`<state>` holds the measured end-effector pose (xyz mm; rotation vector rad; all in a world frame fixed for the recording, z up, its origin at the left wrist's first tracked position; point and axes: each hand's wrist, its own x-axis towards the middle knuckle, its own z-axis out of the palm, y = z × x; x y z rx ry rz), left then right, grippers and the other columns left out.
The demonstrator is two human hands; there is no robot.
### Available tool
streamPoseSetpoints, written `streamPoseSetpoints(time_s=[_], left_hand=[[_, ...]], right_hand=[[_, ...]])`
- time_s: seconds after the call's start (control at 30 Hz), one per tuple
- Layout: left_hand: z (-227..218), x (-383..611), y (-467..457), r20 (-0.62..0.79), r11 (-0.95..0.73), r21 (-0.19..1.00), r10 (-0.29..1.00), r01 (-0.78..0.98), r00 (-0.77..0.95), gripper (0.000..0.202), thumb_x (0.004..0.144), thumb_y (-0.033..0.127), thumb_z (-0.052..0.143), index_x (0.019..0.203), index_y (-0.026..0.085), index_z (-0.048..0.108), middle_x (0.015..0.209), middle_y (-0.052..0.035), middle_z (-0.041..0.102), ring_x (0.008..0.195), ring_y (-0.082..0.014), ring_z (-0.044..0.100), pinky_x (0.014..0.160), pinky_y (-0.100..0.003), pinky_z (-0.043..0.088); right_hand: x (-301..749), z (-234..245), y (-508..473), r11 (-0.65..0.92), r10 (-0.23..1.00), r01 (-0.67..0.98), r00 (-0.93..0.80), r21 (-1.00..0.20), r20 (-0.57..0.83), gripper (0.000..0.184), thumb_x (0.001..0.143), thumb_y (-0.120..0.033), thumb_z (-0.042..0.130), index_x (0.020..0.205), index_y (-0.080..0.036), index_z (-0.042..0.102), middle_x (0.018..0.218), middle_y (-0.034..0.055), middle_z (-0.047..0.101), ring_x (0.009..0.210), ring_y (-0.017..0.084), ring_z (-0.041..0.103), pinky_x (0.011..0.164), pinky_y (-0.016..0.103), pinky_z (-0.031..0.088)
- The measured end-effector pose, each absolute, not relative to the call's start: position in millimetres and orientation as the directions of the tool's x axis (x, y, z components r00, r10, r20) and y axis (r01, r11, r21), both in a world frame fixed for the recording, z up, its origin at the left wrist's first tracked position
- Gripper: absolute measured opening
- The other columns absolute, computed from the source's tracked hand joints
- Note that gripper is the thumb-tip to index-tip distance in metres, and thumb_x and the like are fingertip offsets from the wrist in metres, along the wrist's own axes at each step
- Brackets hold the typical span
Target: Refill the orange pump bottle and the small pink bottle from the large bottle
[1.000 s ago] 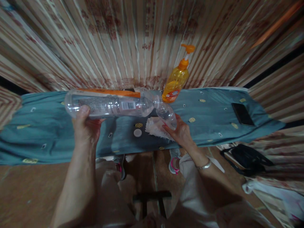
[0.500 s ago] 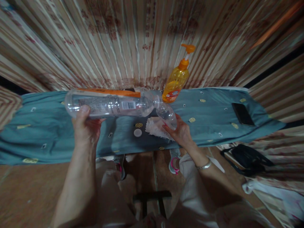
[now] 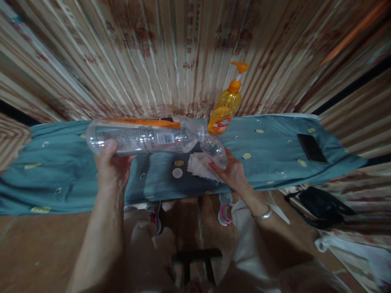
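My left hand (image 3: 113,167) is closed around the lower part of a large clear plastic bottle (image 3: 139,138), thumb on top. The bottle lies level above the table, its orange-edged label and barcode facing me and its neck pointing right. In my right hand (image 3: 234,170) is a small clear plastic vessel (image 3: 215,149), slanting up to the left, its narrow end at the bottle's mouth. Whether the two touch I cannot tell. Below them, a white frayed cloth or tissue (image 3: 199,164) lies near a round white cap (image 3: 177,173).
An orange pump bottle (image 3: 225,109) with yellow liquid stands behind my right hand. A black phone (image 3: 311,147) lies on the teal tablecloth (image 3: 265,150) to the right. A pleated curtain (image 3: 171,61) hangs behind the table, and a black bag (image 3: 320,207) is at lower right.
The view has shifted slightly, and the large bottle sits a little lower and further right in it. Both hands hold the same things as before.
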<state>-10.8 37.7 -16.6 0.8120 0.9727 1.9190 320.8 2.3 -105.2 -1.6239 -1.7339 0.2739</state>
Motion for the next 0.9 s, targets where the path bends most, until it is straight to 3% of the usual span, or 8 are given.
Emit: streamPoseSetpoints(time_s=[0.23,0.47,0.7,0.9], left_hand=[[-17.0,-14.2,37.0,0.155,-0.342,0.865,0.878,-0.367,-0.454,0.067,0.048,0.045,0.096,0.106,0.021,0.075,0.103,-0.0071,0.079,0.086,-0.0222,0.074,0.077,-0.038,0.069],[-13.2,-13.1,34.6,0.068,-0.303,0.860,0.866,-0.411,-0.496,0.063,0.043,0.040,0.098,0.099,0.022,0.075,0.091,-0.0017,0.079,0.078,-0.0163,0.070,0.067,-0.025,0.065],[-8.1,-11.4,31.5,0.059,-0.285,0.870,0.870,-0.402,-0.490,0.056,0.044,0.038,0.096,0.093,0.024,0.074,0.081,0.0023,0.075,0.077,-0.0165,0.070,0.080,-0.032,0.067],[-9.8,-15.0,32.7,0.070,-0.278,0.884,0.873,-0.375,-0.483,0.061,0.044,0.040,0.097,0.100,0.028,0.075,0.084,0.0023,0.076,0.079,-0.0196,0.072,0.078,-0.036,0.068]], right_hand=[[319.7,-108.6,3.4,0.187,0.930,0.771,0.061,-0.609,0.363,0.080,0.090,-0.072,0.068,0.139,-0.010,0.062,0.119,0.0267,0.079,0.108,0.040,0.078,0.093,0.056,0.065],[316.6,-108.3,4.1,0.219,0.920,0.758,0.050,-0.614,0.390,0.079,0.092,-0.074,0.064,0.138,-0.011,0.063,0.120,0.0250,0.080,0.109,0.038,0.079,0.093,0.053,0.066],[314.4,-114.0,6.5,0.250,0.906,0.746,0.046,-0.618,0.422,0.065,0.092,-0.066,0.068,0.137,-0.018,0.066,0.124,0.0236,0.079,0.112,0.039,0.078,0.095,0.061,0.066],[314.3,-114.2,7.2,0.258,0.904,0.754,0.032,-0.604,0.426,0.063,0.091,-0.059,0.073,0.136,-0.015,0.065,0.121,0.0230,0.079,0.109,0.039,0.079,0.093,0.058,0.067]])
